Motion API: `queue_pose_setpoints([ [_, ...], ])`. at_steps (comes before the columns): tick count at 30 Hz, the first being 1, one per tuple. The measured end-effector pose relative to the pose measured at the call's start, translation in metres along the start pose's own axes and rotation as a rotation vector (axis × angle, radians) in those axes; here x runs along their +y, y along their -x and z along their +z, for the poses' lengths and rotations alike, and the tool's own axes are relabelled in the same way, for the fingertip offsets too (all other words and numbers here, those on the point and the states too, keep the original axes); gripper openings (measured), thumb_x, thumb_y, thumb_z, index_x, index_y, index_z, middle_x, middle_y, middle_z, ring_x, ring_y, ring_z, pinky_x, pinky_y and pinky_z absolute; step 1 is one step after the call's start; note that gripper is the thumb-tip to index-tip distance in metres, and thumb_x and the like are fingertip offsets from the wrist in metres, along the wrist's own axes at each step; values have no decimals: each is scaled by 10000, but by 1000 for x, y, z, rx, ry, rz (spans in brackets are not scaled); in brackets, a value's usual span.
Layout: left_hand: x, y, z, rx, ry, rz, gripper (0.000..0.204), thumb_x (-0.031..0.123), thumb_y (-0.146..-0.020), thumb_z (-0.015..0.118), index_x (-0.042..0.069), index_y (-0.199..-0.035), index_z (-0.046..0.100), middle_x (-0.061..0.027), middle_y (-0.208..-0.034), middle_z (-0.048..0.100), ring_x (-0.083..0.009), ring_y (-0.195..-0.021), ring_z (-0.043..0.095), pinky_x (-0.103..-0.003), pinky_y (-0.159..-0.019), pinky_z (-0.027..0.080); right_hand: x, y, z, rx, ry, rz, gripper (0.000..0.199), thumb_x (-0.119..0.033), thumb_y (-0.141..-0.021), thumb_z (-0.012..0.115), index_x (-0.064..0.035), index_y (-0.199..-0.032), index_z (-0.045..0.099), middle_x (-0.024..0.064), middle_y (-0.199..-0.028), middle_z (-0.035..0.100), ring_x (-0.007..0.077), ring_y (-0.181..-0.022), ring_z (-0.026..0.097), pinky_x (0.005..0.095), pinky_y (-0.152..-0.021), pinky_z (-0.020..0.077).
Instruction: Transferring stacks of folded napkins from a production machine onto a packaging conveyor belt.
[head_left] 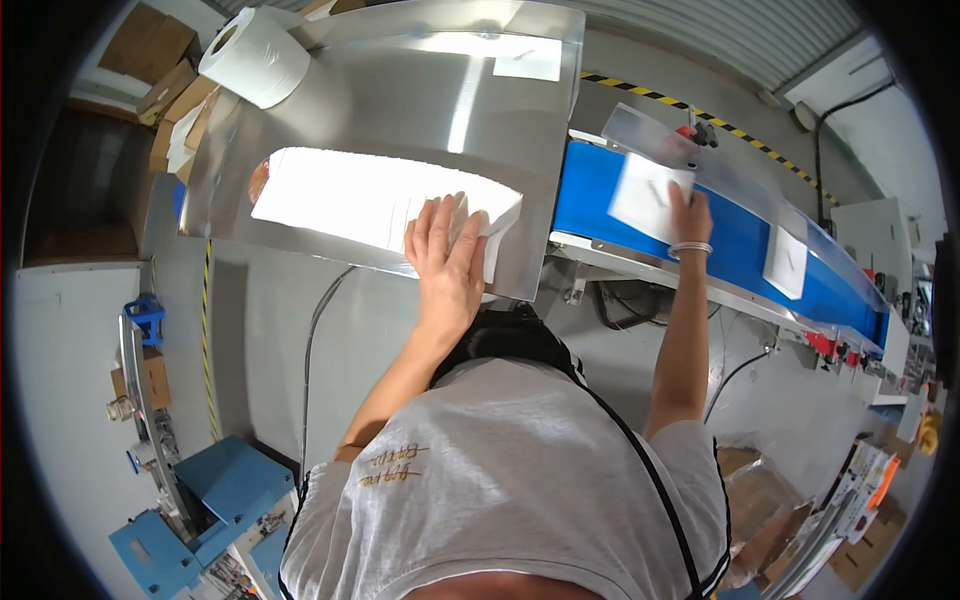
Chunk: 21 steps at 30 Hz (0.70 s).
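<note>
A long row of tightly packed white paper-like sheets lies on a shiny metal table in front of me. My left hand rests on the right end of that row, its fingers stretched out and slightly apart. Over the blue conveyor belt at the right, my right hand pinches the edge of a flat white sheet, slightly smeared by motion. A faint grey mark shows on this sheet. Farther right along the belt lies another white sheet with a similar mark.
A large white roll stands at the metal table's far left corner. One white sheet lies near its far edge. A clear guard runs along the belt's far side. Blue boxes stand at lower left.
</note>
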<state>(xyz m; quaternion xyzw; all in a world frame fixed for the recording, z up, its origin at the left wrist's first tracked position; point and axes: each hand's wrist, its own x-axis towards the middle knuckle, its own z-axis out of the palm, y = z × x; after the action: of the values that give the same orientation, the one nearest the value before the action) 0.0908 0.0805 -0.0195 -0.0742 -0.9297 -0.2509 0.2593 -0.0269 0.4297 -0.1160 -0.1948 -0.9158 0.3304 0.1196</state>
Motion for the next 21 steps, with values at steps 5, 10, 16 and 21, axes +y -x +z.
queue_pose_setpoints([
  [5,3,0,0,-7,21,-4,278,5,-776,653,82,-1042,670,-148,-1322,462,-388,-1269,361,-532,-1046,213,-43,30,-19,132,19,-660,503,-215,-725,761,-28,-1145,556,167,-1095,592,310,-972,587,395,-825,482],
  [10,2,-2,-5,-79,14,44,250,30,-757,667,98,-997,685,-151,-1377,418,-392,-1321,287,-538,-1064,143,-147,88,13,-729,-322,-789,502,-221,-735,754,-137,-1185,547,83,-1288,463,284,-1226,418,388,-1013,363],
  [16,-12,-5,-8,-63,-41,-10,371,76,-795,654,52,-1162,602,-219,-1434,310,-430,-1327,246,-561,-1045,193,-114,70,38,-787,-716,-276,264,-231,-858,683,-32,-964,545,21,-913,590,57,-820,519,246,-705,463],
  [21,-11,-2,-8,-31,-18,-14,315,18,-792,636,38,-1106,628,-181,-1347,423,-403,-1276,334,-536,-1036,244,-49,12,0,-186,-86,46,561,-506,-839,591,36,-983,591,249,-907,624,351,-788,604,407,-721,471],
])
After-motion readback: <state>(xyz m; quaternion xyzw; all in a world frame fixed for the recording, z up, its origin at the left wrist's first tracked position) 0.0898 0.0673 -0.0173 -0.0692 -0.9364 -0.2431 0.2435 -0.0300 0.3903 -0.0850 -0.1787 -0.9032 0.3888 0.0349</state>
